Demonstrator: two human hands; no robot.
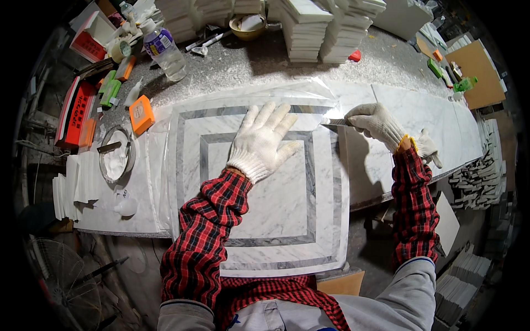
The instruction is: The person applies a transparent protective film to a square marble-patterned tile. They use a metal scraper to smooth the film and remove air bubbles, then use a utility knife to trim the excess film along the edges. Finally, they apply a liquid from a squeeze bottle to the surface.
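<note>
A square marble panel (259,204) with nested grey border bands lies flat before me. My left hand (264,138), in a white knit glove, rests open on its upper middle, fingers spread and pointing away. At the panel's far right corner, my gloved right hand (376,122) is closed on a thin metal blade (334,122), whose tip points left over the panel's edge; its handle is hidden in my fingers. Clear plastic film (312,89) shows beyond the panel's far edge, close to the blade.
Stacked white tiles (303,33) stand at the back, near a small bowl (248,34). To the left are a plastic bottle (164,51), an orange block (142,115) and a tub of white paste (116,163). Another marble slab (436,127) extends right.
</note>
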